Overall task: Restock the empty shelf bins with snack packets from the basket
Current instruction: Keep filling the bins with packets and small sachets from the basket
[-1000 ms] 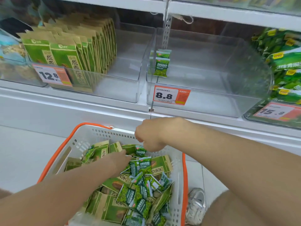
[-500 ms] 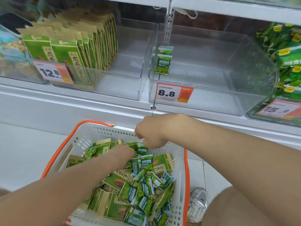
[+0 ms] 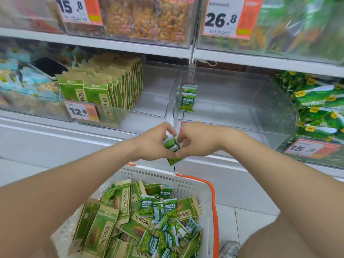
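- The nearly empty clear bin (image 3: 232, 112) stands just above and beyond both hands. We judge it best to carry the handful over its front wall and let go low inside.
- The white basket (image 3: 158, 174) sits directly below the hands, with more packets in it.
- The small green pea packets (image 3: 172, 146) sit between our hands. The left hand (image 3: 150, 144) and the right hand (image 3: 197, 140) pinch them with curled fingers.

The near white perforated plastic basket (image 3: 167, 176) holds small green plastic snack packets (image 3: 168, 209). Above its far rim, the left hand (image 3: 152, 144) and right hand (image 3: 197, 140) meet around some of them. Behind the hands lies the clear plastic shelf bin (image 3: 232, 108), with tall green paper pouches (image 3: 104, 94) standing to its left.
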`<state>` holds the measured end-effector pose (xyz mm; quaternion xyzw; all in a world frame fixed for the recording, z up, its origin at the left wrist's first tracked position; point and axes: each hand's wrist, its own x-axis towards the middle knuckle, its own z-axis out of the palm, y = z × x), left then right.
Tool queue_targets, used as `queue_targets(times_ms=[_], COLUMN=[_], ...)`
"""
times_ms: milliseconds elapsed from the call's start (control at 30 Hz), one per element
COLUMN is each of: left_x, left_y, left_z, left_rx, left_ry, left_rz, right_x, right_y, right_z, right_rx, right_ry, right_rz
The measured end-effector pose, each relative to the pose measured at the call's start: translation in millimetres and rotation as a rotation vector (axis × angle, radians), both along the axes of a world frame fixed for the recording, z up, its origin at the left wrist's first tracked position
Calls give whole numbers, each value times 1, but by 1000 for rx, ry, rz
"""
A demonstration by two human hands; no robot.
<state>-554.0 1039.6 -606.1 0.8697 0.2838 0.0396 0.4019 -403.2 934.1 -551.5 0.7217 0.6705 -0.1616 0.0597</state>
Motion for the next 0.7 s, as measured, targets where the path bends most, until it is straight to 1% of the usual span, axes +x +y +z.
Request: queue_targets(times_ms=[67,133,233,300,333,400,433,500,533,567,600,700], left_x=[-1,-1,3,8,10,15,18,26,30,33,36,42], left_y=[-4,-6,-5,-2,0,2,4,6,8,10,13,25], left_z=[27,47,63,69,71,72,71,69,68,68,67,61], left_rx=[-53,-32,-33,-78,-161,-359,-418,-439,-407,-337,-217,342], left_ry=[-79,-170,-342,-440,-508,-646,-683,-708,-712,-709,-692,-577], left_rz=[70,159,299,342,339,329,346,400,417,418,403,375], right_x=[6,13,19,21,21,22,24,27,28,30,32,40], right_y=[-2,-5,-9,-8,-6,-1,3,8,9,12,16,30], right_z=[10,17,25,29,30,30,28,25,25,25,25,24], right_rx=[94,174,249,317,363,471,512,546,551,562,579,663], right_ry=[175,421,779,979,1046,1087,1089,1100,1105,1105,1105,1140], right_rz=[-53,-164,-373,-456,-501,-612,-658,-698,-695,-691,-701,-809])
